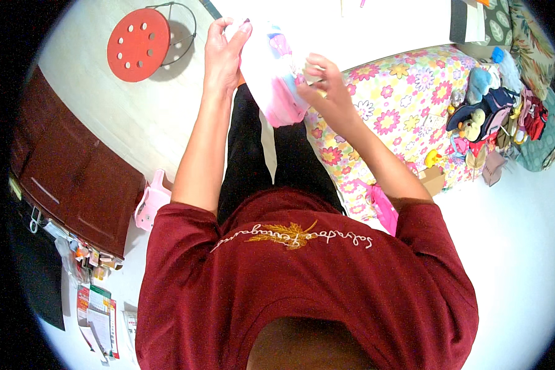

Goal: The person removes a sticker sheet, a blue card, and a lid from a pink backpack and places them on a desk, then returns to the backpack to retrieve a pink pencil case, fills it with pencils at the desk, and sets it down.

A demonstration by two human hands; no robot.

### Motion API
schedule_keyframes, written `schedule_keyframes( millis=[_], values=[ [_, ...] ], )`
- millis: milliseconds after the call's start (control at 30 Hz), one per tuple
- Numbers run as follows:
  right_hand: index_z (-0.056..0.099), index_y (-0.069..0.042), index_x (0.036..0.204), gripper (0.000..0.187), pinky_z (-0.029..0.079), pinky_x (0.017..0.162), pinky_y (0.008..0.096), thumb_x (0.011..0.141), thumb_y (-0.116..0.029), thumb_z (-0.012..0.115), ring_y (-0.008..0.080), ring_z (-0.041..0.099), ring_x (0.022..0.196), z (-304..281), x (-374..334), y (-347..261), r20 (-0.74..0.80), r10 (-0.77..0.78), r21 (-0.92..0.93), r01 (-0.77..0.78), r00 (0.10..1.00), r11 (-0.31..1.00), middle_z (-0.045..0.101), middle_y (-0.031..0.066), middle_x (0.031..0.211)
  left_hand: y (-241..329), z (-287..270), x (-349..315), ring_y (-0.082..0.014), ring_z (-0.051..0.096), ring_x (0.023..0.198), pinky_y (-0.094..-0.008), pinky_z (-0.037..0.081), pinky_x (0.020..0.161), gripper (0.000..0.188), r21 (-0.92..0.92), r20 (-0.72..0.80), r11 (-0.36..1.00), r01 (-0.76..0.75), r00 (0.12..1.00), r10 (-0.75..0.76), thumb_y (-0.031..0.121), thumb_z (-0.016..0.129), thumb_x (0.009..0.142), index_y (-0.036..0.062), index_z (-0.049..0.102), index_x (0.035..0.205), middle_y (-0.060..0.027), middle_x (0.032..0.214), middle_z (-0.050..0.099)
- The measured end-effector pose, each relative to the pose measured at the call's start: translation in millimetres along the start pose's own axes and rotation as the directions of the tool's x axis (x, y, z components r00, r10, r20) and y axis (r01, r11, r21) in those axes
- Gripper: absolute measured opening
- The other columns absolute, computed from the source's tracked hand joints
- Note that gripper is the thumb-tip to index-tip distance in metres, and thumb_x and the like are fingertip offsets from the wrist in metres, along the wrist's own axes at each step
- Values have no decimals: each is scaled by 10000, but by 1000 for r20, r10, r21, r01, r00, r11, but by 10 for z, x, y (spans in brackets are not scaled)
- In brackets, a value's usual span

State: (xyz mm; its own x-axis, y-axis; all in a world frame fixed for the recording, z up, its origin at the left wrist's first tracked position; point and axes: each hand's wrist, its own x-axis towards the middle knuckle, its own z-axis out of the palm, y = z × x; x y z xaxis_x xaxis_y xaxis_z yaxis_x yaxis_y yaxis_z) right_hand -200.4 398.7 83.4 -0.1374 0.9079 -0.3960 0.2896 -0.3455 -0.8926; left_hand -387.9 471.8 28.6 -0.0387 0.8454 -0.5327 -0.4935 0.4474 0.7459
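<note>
Held up in front of the body, above a pair of black trousers (pixel 246 139), a pink-and-white bundle (pixel 283 102) with blue and purple print, soft-looking, slanting down to a pinker lower end; cannot tell if cloth or wrapper. Pinched at its upper left edge by the left hand (pixel 225 52), with thumb laid over the front and fingers bent behind. Close against the right side of it, the right hand (pixel 330 92), fingers curled and a little apart, somewhat blurred; cannot tell whether pinching the edge or merely touching. Nearer the camera, a dark red T-shirt (pixel 308 277) with gold and white decoration on the chest. Beyond the left hand, on a pale floor (pixel 92 92), a round red stool (pixel 135 46) with a ring of holes in its seat. Farther down on the left, a dark brown cabinet (pixel 83 163) and, just beside it, a pink plastic chair (pixel 155 203). To the right, a bright flowered cover (pixel 401 92), with a yellow toy duck (pixel 433 158) and a jumbled pile of toys and clothes (pixel 496 117) toward its far side
</note>
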Motion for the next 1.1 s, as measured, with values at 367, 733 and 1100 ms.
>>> schedule_keyframes(
  millis=[367,733,1100],
  values=[
    [232,52,1315,777,444,856,297,717,-120,697,183,511,1025,353,329,133,-89,219,387,-169,972,906,479,154,1151,-203,85,-367,-188,595,890,-315,470,834,427,-143,110,931,337,940,-323,68,632,793,-28,465,1174,-115,1030,590],
    [560,29,997,264,453,630,258,863,-198,549,104,550,709,272,586,50,-168,302,285,-247,938,926,606,74,805,-124,27,-307,-166,609,783,-280,493,723,281,246,72,923,298,944,-323,109,619,819,-64,571,1035,-99,933,627],
    [373,72,1231,494,312,965,403,901,-286,457,343,420,1118,596,790,342,-312,-186,-153,143,932,978,420,262,1200,-233,160,-281,-144,421,1133,-295,328,974,504,-118,117,948,296,952,-283,339,437,931,34,322,1316,-52,1218,453]
  ],
)
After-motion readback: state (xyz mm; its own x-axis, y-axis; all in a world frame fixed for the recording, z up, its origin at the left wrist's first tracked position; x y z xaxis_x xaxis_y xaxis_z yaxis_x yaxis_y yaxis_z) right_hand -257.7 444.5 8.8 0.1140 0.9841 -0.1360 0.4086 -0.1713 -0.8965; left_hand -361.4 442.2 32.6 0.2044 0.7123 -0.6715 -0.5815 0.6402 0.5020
